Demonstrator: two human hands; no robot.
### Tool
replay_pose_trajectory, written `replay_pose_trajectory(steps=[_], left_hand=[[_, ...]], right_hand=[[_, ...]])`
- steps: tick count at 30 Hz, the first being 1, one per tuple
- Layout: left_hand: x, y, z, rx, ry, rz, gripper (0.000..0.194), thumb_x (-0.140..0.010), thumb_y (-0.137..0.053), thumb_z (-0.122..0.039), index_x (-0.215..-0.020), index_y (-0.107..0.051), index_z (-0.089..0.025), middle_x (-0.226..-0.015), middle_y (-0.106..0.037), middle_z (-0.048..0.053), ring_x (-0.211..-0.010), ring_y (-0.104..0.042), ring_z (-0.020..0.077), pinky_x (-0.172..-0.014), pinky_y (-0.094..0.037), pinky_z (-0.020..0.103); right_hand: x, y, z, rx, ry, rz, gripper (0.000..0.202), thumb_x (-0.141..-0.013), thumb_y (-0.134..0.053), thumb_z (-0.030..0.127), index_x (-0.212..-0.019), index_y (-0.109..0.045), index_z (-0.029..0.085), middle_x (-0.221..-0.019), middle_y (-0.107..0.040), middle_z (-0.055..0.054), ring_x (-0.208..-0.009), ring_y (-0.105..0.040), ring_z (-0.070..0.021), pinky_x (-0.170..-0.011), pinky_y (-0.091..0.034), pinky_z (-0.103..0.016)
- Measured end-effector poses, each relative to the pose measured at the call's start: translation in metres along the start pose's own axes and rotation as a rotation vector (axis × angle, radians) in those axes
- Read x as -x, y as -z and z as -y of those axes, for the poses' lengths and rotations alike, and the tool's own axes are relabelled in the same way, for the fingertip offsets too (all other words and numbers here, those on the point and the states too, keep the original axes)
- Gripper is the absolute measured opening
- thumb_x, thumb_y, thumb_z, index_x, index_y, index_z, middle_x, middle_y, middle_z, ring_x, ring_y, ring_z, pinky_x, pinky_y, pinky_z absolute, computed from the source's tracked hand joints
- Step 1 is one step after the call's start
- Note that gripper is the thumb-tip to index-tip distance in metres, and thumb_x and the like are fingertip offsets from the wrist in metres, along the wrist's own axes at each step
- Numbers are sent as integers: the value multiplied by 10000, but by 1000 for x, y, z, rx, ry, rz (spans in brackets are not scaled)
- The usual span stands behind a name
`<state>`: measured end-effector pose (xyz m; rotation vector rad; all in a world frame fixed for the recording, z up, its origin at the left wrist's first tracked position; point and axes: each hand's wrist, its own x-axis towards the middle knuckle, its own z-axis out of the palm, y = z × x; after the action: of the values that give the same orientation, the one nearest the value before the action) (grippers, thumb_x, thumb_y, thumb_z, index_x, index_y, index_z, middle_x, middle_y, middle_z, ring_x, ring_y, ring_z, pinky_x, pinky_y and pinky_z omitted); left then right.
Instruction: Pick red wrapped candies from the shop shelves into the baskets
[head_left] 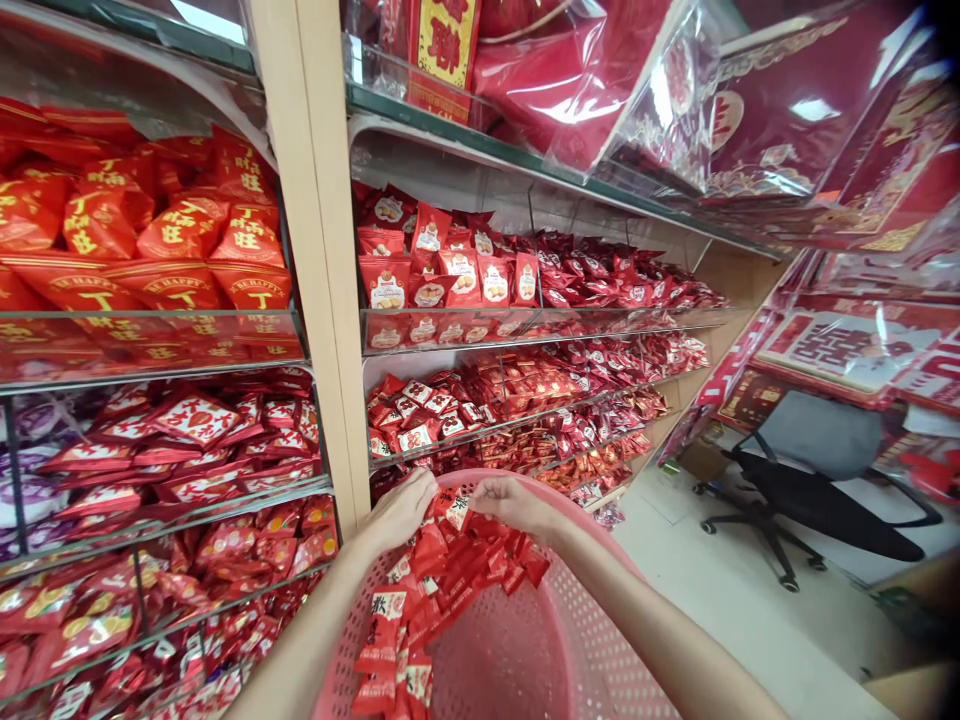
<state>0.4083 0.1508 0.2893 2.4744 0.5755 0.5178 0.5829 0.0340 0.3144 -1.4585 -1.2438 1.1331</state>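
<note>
Both hands (403,512) (514,505) pinch red packets (456,510), grip narrow.

Retail shop, evidently: shelves (318,230) w/ many red pkts (180,228).

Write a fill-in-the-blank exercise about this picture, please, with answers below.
The bare left hand and bare right hand are at a round, perforated plastic basket coloured ____.
In the picture, the swivel chair with a grey backrest and black seat stands to the basket's ____.
Purple wrapped packets lie to the ____ of the pale wooden post.
Of the two hands, the ____ one is nearer to the chair.
Missing words: pink; right; left; right
</note>
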Motion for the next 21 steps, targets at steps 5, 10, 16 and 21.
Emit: replay_pose_trajectory(steps=[5, 10, 16, 21], left_hand=[[0, 2, -3, 79, 124, -13, 416, -888, -189, -470, -896, -524, -222, -928, -571, 20, -847, -526, 151, -791, -402, 273], [0, -1, 3, 155, 296, -26, 560, -859, -173, -552, -1224, -436, -218, -1267, -488, 63, -1162, -438, 216, -913, -365, 302], [0, 4, -2, 227, 273, -26, 574, -849, -176, -576, -1176, -485, -221, -1163, -573, 48, -1105, -485, 208, -907, -377, 301], [-4, 10, -3, 306, 248, -65, 641, -835, -155, -603, -1057, -575, -172, -1037, -629, 46, -1004, -525, 199, -896, -378, 304]], right_hand=[[8, 6, 8, 79, 52, 8, 378, -682, -614, 516, -701, -562, 142, -605, -509, 26, -543, -393, -75, -527, -290, -219], [24, 21, 25, 170, 179, 32, 319, -747, -584, 459, -737, -557, 141, -670, -537, 9, -600, -446, -88, -565, -341, -222], [33, 15, 55, 99, 213, 269, 214, -762, -601, 360, -780, -518, 163, -702, -567, 16, -629, -499, -88, -597, -385, -229], [10, -27, 69, 253, 214, 480, 144, -749, -598, 289, -729, -546, 155, -648, -539, 29, -577, -479, -81, -567, -388, -218]])
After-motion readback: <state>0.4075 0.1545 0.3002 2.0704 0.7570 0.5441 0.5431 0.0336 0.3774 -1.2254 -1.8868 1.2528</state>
